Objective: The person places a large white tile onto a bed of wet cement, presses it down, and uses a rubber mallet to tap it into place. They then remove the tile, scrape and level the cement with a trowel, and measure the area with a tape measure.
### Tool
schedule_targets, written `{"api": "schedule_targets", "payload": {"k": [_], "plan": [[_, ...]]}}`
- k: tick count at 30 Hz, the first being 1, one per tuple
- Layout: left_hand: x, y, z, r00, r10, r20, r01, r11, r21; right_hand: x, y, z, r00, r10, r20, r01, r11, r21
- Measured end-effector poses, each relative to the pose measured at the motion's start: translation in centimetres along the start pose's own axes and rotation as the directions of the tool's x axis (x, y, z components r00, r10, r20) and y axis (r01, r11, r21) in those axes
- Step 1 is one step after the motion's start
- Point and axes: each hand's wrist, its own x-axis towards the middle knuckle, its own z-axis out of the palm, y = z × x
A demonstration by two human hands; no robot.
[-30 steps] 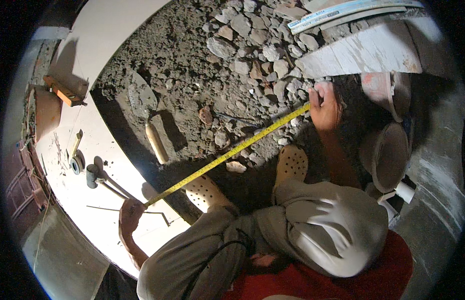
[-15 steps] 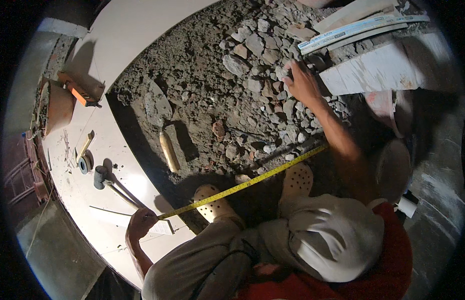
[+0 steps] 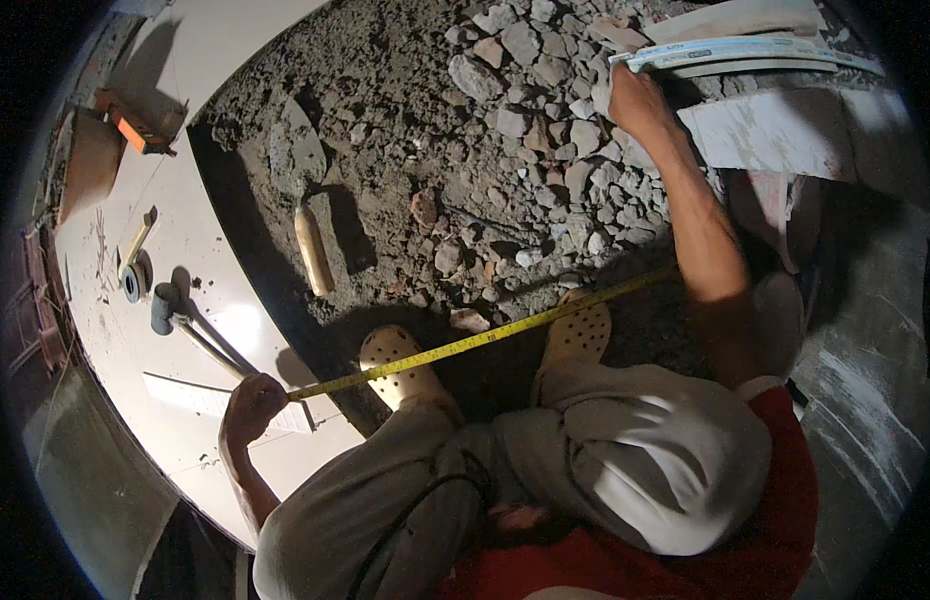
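Note:
My left hand (image 3: 253, 408) is closed on one end of a yellow measuring tape (image 3: 455, 347), over the pale tiles. The tape stretches across above my shoes to my right forearm, where its far end is hidden. My right hand (image 3: 640, 102) reaches forward past the stones and is closed at the near end of a blue-and-white strip (image 3: 725, 50), its fingertips partly hidden. Left of centre a trowel (image 3: 311, 235) with a wooden handle lies on the rough mortar bed (image 3: 385, 170). A rubber mallet (image 3: 165, 308) rests on the tiles beyond my left hand.
Broken stones (image 3: 575, 140) are heaped on the mortar. A white board (image 3: 765, 132) lies right of my right hand. On the pale tiles (image 3: 200, 265) are a dark roll (image 3: 134, 283), an orange-and-black tool (image 3: 135, 128) and a white strip (image 3: 190, 398). My cream clogs (image 3: 397, 362) stand under the tape.
My right hand has moved from the stones to the blue-and-white strip's end and closed there. The whole view has shifted, with the mortar and tools now higher in it. My left hand still holds the tape.

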Motion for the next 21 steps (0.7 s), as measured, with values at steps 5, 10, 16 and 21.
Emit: {"api": "schedule_targets", "payload": {"k": [5, 10, 16, 21], "plan": [[-0.1, -0.2, 0.3, 0.998, -0.051, 0.046, 0.054, 0.997, -0.055, 2.1, 2.0, 2.3, 0.97, -0.148, 0.193, 0.175, 0.976, -0.133], [-0.1, -0.1, 0.2, 1.0, -0.023, 0.016, 0.024, 0.999, -0.027, 2.9, 2.5, 3.5, 0.988, -0.134, 0.074, 0.143, 0.98, -0.14], [-0.1, 0.2, 0.1, 0.994, -0.099, 0.036, 0.099, 0.995, 0.006, 1.6, 0.8, 2.3, 0.992, -0.118, -0.036, 0.115, 0.991, -0.068], [0.1, 0.9, 0.0, 0.992, -0.105, 0.069, 0.105, 0.994, 0.016, -0.2, -1.2, 0.4, 0.954, -0.297, -0.042, 0.289, 0.947, -0.142]]}}
